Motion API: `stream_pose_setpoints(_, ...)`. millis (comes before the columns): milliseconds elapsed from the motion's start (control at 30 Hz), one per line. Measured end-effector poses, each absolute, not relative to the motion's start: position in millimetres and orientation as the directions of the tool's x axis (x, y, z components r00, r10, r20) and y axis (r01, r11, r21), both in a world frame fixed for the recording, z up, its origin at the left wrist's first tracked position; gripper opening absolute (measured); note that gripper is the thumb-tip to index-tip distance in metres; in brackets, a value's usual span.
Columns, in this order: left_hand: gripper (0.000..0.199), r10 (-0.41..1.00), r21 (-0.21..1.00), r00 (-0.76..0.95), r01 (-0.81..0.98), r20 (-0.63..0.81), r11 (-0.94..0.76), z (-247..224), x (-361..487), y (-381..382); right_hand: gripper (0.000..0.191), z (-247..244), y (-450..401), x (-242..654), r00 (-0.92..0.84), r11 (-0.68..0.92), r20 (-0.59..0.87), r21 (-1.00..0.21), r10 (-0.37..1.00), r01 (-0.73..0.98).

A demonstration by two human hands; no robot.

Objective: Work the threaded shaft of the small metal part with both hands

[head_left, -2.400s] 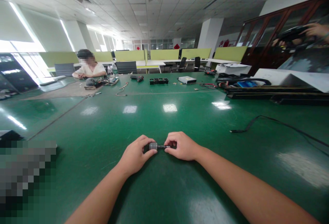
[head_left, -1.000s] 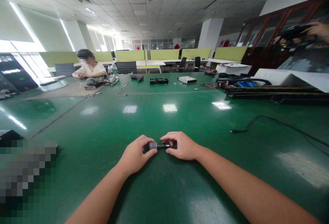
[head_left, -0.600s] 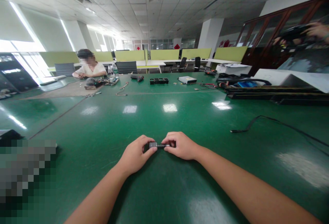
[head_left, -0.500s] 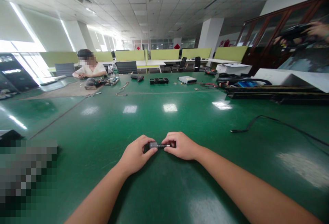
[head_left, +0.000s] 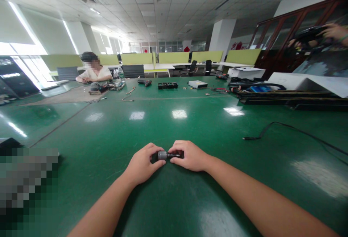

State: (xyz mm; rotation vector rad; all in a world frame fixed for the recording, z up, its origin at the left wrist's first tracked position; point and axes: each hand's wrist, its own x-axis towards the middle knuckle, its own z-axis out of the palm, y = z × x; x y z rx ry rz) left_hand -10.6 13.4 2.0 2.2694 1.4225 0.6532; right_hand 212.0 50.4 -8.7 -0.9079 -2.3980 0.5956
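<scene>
A small grey-and-black cylindrical part (head_left: 162,155) lies lengthwise between my hands, just at the table surface. It has a thick grey metal section on the left and a thinner black ribbed shaft toward the right. My left hand (head_left: 143,162) is closed on the grey end, thumb and fingers on either side of it. With thumb and fingertips, my right hand (head_left: 190,156) pinches around the ribbed shaft. The curled fingers hide part of each end, so the exact kind of part cannot be made out.
Black cable (head_left: 272,126) curves across the right of the green table (head_left: 174,128). Farther back lie a power drill (head_left: 144,82), a black fan-like block (head_left: 168,85), a silver drive (head_left: 198,84) and dark rails (head_left: 272,99). A person (head_left: 94,72) sits at the far left.
My right hand has shifted slightly left, closer to the grey section of the part. My left hand stays almost where it was, still gripping the grey end.
</scene>
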Motion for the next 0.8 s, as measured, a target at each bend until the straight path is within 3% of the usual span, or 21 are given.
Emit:
stream_pose_setpoints(167,0.024,0.904,0.54,0.382,0.729,0.191,-0.422,1.6,-9.7,13.3,0.021,-12.8,49.6,208.8,-0.675,0.739,0.347,-0.496,0.651,0.457)
stream_pose_setpoints(800,0.022,0.91,0.539,0.37,0.736,0.186,-0.409,2.7,-8.8,14.0,0.012,-10.9,49.1,208.4,-0.671,0.737,0.352,-0.502,0.652,0.453)
